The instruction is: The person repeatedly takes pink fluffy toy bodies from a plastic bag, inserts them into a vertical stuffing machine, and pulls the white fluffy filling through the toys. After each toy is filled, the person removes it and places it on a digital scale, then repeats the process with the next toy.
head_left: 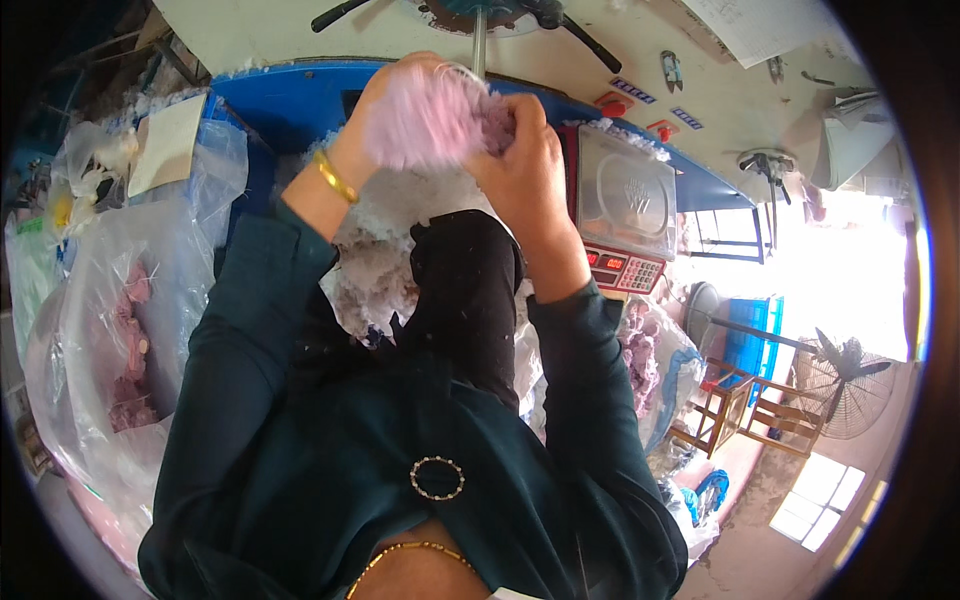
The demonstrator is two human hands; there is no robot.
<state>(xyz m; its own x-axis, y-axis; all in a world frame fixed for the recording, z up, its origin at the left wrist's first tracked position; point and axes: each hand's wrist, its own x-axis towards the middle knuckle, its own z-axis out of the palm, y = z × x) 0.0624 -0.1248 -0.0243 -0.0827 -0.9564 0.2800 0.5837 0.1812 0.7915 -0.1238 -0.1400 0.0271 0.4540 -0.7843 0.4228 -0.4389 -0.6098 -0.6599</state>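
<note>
Both my forearms rise from the lower edge, dark green sleeves pushed back, a gold bangle [335,176] on my left wrist. My left hand [385,105] is curled shut around a blurred pink soft piece [432,122], and my right hand [520,150] pinches closed on its other side. Just below my grip lies a heap of white stuffing [400,215] in a blue bin [290,95]. Right of my right hand sits a digital scale [625,205]. Well to the left, clear plastic bags [120,330] hold more pink pieces. Far right, a fan [845,375] stands by a bright window.
</note>
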